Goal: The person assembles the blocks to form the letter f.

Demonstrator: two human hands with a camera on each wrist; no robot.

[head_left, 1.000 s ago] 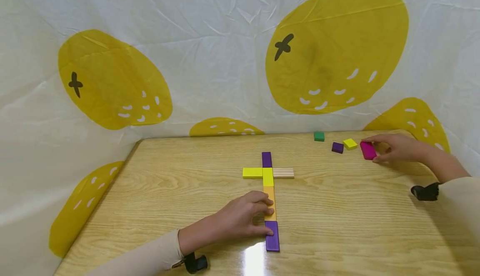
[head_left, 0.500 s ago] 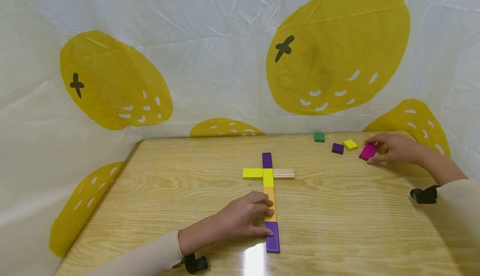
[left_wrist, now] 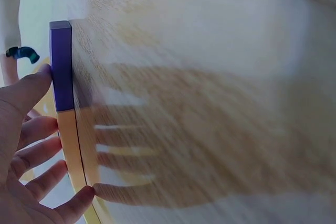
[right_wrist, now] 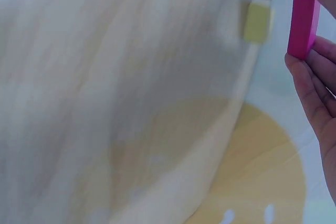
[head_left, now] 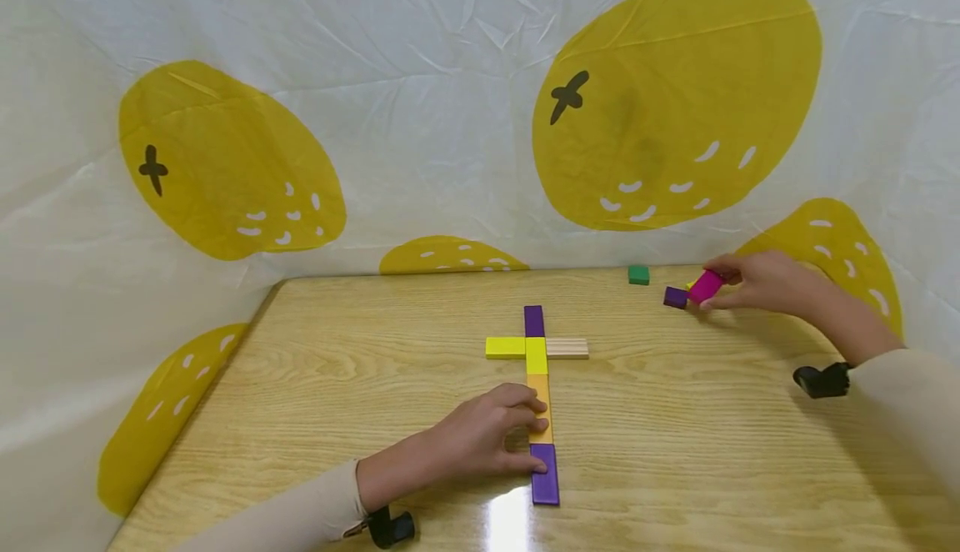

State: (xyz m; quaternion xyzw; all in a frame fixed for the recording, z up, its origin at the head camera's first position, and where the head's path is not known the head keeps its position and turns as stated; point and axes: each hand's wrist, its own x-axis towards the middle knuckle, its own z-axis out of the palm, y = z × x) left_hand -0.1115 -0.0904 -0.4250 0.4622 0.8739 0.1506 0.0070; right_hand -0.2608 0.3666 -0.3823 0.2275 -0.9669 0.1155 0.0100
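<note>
My right hand (head_left: 776, 283) pinches a pink block (head_left: 706, 287) between thumb and fingers, lifted above the table in the right wrist view. It overlaps a small yellow block (right_wrist: 257, 23) in the head view. My left hand (head_left: 483, 431) rests its fingertips on an orange block (head_left: 538, 382), its thumb on a long purple block (head_left: 546, 487). These two lie end to end in a cross-shaped layout. Further up come a yellow centre block (head_left: 536, 357), a yellow block (head_left: 506, 348) left of it, a plain wooden block (head_left: 567, 348) on its right and a purple block (head_left: 533, 320) on top.
A small dark purple block (head_left: 675, 297) and a green block (head_left: 639, 274) lie near the back edge of the wooden table (head_left: 360, 327). Behind it hangs a white cloth (head_left: 435, 118) with yellow fruit prints.
The right hand has turned the pink block and carried it up and left from the right, so that it now covers most of the small yellow block. The left hand stays put.
</note>
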